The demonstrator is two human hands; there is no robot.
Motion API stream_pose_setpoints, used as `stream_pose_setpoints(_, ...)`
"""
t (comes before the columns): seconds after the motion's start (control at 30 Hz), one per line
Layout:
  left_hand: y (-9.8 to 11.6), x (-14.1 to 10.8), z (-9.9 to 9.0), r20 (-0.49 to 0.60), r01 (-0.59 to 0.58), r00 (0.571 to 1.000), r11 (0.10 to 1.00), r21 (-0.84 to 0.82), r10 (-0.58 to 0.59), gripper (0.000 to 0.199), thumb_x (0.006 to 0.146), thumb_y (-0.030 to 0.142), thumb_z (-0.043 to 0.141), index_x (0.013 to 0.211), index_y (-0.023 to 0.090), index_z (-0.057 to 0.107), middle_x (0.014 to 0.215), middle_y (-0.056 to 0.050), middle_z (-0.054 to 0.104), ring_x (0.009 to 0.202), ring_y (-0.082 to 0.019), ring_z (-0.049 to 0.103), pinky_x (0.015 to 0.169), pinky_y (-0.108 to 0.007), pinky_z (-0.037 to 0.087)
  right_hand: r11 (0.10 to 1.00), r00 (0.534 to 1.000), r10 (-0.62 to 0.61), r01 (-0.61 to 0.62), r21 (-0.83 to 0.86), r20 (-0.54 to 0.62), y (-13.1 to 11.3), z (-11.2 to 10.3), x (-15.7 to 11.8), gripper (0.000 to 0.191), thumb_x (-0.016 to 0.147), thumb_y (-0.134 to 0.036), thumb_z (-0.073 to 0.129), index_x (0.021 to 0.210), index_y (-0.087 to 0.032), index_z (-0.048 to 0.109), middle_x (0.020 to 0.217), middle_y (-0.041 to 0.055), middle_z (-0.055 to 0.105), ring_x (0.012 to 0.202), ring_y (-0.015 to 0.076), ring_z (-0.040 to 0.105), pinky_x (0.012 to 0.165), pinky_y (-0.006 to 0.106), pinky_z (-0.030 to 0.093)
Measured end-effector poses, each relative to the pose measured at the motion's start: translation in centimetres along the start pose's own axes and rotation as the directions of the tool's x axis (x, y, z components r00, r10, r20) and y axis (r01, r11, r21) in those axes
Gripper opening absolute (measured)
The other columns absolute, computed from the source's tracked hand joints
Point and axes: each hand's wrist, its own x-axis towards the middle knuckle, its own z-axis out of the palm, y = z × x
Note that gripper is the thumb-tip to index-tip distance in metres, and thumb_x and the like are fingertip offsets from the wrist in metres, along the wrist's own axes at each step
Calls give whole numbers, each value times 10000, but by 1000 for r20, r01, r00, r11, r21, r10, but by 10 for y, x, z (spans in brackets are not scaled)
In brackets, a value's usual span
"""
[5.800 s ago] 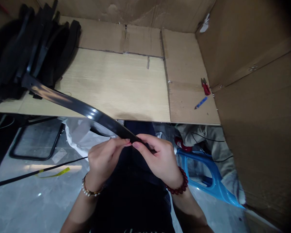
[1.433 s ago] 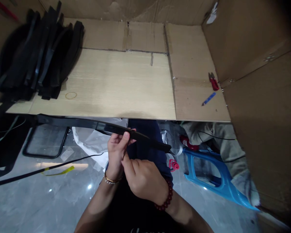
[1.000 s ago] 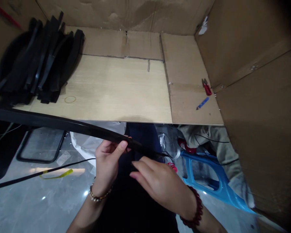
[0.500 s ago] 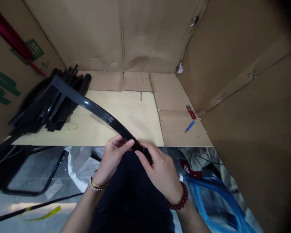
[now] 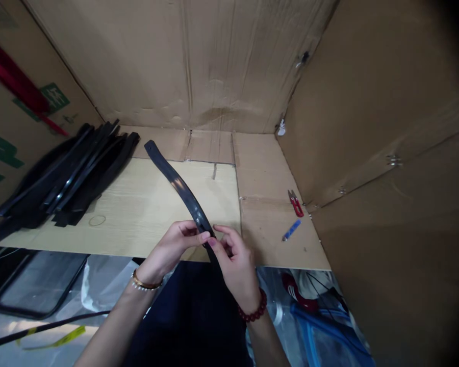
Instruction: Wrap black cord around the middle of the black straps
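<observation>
A long, curved black plastic strip [image 5: 181,191] slants up and to the left from my hands over the table, with a small hole near its far end. My left hand [image 5: 178,242] pinches it from the left between thumb and fingers. From the right, my right hand [image 5: 233,257] grips it too, its thumb close to the left thumb. The strip's lower end runs under my right hand and blends into my dark clothing, so I cannot make it out. A pile of similar black strips [image 5: 72,173] lies at the table's left.
On the right are red-handled thread snips [image 5: 295,204] and a blue cutter-like tool [image 5: 291,230]. A rubber band [image 5: 97,220] lies on the pale board [image 5: 137,204]. Cardboard walls [image 5: 137,66] enclose the table. Below are a blue plastic frame [image 5: 329,326] and a black-rimmed panel [image 5: 38,285].
The strip's far end has swung right, away from above the pile, and the strip now stands steeper. My hands have come closer together, and the camera view has shifted.
</observation>
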Motion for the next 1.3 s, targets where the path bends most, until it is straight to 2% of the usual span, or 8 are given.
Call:
stream_pose_setpoints(0.3,0,3,3,-54,-36,998,995,92,42,211,661,344,809,597,174,701,579,-12,618,571,-133,514,555,-248,400,991,991,127,-125,-42,51,-1,-2,4,315,908,-436,570,880,-151,701,749,45,697,640,140,615,568,223,464)
stream_pose_setpoints(0.47,-1,-3,-15,-63,15,998,998,63,-11,285,653,374,792,566,166,616,573,8,560,613,-135,495,605,-268,375,988,988,126,-133,75,90,3,20,3,274,898,-421,597,886,-164,692,780,37,706,678,136,622,602,215,486)
stream_pose_setpoints(0.6,0,-4,-34,-84,32,996,999,14,-30,307,608,364,816,584,160,588,600,17,554,613,-121,475,608,-267,354,992,995,96,-98,84,31,7,45,2,239,884,-393,619,845,-164,675,729,28,684,637,123,599,579,206,480)
stream_pose_setpoints(0.77,5,-9,-55,-27,25,999,999,20,-25,266,650,381,798,674,148,672,624,11,564,617,-121,471,617,-273,357,998,998,57,-58,37,20,11,66,-1,206,894,-368,605,888,-170,659,770,43,701,659,132,625,571,208,485)
stream_pose_setpoints(0.9,8,-13,-60,-2,24,1000,1000,-3,-24,245,656,363,809,721,150,708,659,3,603,640,-119,498,621,-256,378,998,1000,8,-10,63,22,13,72,-4,213,908,-370,585,875,-168,646,695,27,669,611,123,592,525,202,456)
stream_pose_setpoints(1.03,5,-14,-57,45,3,999,999,-33,-2,250,714,368,781,841,155,742,816,-32,684,732,-126,548,670,-242,414,997,1000,-14,14,81,3,12,70,-10,215,917,-362,574,871,-160,633,648,15,630,603,122,578,506,199,431)
stream_pose_setpoints(1.17,2,-11,-51,98,-9,995,1000,18,7,258,697,354,807,837,149,739,763,-21,682,713,-120,556,662,-229,428,997,998,-53,52,58,14,13,57,-13,212,924,-348,564,861,-157,632,693,22,641,581,106,548,506,199,414)
stream_pose_setpoints(1.3,6,-6,-44,189,49,980,996,69,-61,214,663,309,834,740,140,727,695,-17,684,662,-121,583,653,-241,467,995,988,-102,103,-2,116,16,33,-10,216,920,-350,568,860,-158,647,670,7,613,570,102,524,498,198,395)
